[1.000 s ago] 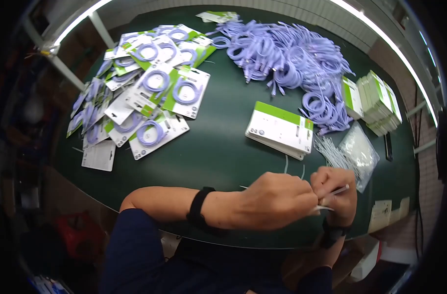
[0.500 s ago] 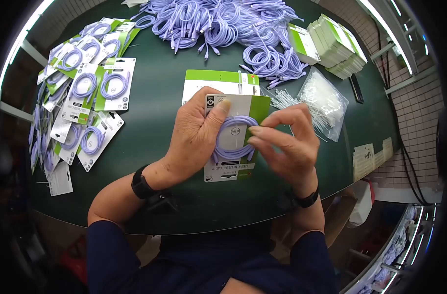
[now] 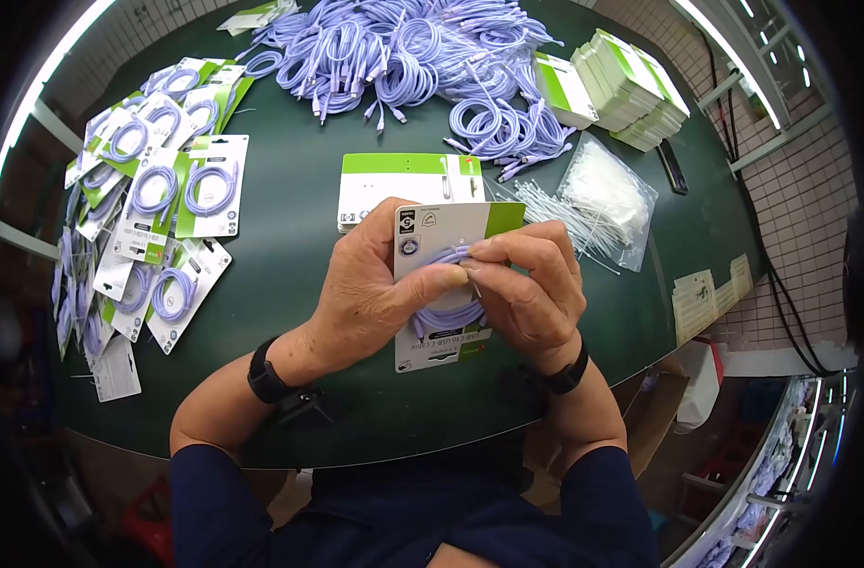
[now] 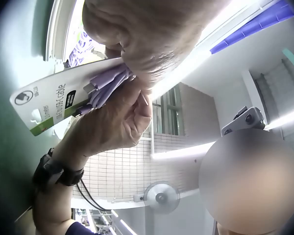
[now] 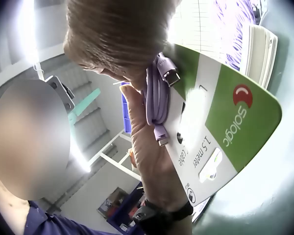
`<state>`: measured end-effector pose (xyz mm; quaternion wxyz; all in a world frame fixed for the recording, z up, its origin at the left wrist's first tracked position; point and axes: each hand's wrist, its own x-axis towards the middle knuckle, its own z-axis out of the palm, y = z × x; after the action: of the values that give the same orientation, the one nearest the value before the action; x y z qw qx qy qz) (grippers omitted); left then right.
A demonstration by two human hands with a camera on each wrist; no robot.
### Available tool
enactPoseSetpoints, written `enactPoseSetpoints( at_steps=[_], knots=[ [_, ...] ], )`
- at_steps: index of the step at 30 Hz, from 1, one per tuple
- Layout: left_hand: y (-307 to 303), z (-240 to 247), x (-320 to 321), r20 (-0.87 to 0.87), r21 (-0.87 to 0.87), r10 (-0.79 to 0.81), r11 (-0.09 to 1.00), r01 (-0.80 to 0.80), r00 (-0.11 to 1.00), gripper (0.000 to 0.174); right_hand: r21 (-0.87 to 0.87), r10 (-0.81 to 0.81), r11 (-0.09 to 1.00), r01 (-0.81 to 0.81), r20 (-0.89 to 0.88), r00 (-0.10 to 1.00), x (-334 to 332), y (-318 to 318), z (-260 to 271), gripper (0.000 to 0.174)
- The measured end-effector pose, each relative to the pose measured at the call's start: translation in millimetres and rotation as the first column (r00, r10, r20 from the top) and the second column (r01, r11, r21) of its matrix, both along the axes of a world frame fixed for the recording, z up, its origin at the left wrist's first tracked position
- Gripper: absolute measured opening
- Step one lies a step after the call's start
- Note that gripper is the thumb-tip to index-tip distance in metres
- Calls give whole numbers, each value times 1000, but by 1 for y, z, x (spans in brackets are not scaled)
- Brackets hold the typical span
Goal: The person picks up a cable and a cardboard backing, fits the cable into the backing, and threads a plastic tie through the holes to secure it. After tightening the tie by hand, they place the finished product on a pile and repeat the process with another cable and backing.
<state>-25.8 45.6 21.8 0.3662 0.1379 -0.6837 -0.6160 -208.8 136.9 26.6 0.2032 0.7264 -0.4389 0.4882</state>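
Observation:
The left hand grips the left side of a white and green card, its thumb pressing on a coiled purple cable lying against the card. At the middle of the coil, the right hand pinches with thumb and fingers; a thin white tie tip sticks out there in the left wrist view. Both thumbs nearly meet. The right wrist view shows the green printed side of the card and two cable plugs. Fingers hide part of the coil.
Carded cables are heaped at the left, loose purple cables at the back. Behind the hands lies a card stack. White ties, a clear bag, more stacked cards and a black object are on the right.
The hands have come from the lower right to the card and coil. Since half a second ago, the left thumb has moved down onto the coil and the right fingers have moved left, closing at its middle.

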Motion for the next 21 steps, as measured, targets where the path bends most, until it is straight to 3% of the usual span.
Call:
enactPoseSetpoints(
  at_steps=[3, 8, 12, 15, 21],
  knots=[
    [4, 4, -3, -119, 169, -73, 981, 93, 990, 32, -12, -4, 1000, 5, 48, 999, -3, 1, 1, 32],
    [2, -3, -4, -78, 177, -55, 982, 68, 995, 36, -19, 2, 1000, -2, 22, 1000, -4, 1, 2, 29],
    [-3, 0, -3, -107, 302, -37, 951, 68, 994, 34, 57, 22, 998, -19, -62, 998, 6, 13, 8, 26],
    [-6, -3, -3, -134, 397, -34, 914, 85, 990, 34, 149, 143, 978, -143, 11, 990, 9, 15, 4, 29],
    [-4, 1, -2, -145, 390, -13, 918, 69, 989, 34, 146, 249, 954, -261, 96, 964, 15, 14, 1, 32]
  ],
)
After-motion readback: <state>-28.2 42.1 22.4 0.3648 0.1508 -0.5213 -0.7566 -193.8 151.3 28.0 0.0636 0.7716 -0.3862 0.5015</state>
